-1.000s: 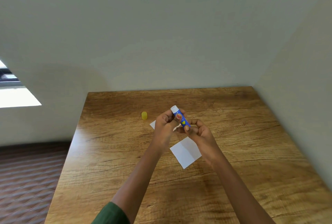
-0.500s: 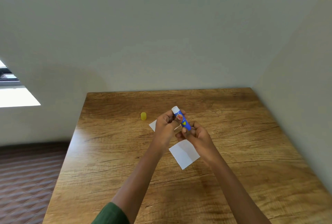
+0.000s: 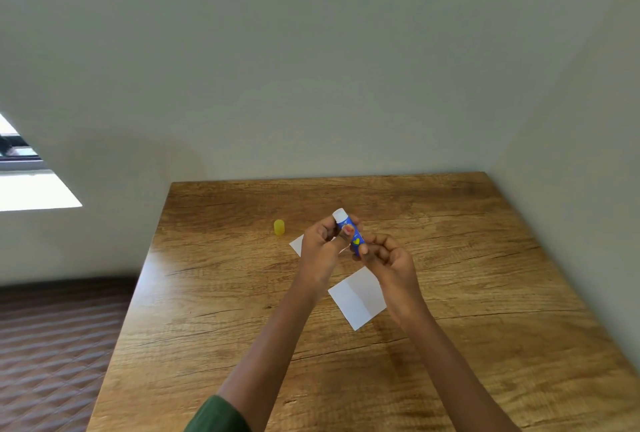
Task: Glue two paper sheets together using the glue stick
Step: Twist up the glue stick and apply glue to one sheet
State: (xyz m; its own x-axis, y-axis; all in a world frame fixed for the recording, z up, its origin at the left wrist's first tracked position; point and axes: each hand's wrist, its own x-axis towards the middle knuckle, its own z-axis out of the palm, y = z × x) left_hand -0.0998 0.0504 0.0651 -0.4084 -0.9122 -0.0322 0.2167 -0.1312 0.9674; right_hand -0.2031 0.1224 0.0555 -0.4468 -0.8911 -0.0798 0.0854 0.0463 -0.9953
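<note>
Grip: left hand [image 3: 320, 246] and right hand [image 3: 389, 260] are both clamping the blue cylindrical glue stick [image 3: 349, 232], white tip up, above the wooden surface [image 3: 485, 293]. White paper sheet [image 3: 356, 298] is lying beneath; second sheet [image 3: 297, 244] is lying partly hidden; yellow cap [image 3: 279, 227] is standing nearby.

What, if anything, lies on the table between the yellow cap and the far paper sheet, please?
Nothing: in the head view, only bare wooden table separates the yellow cap from the visible corner of the far paper sheet.
</note>
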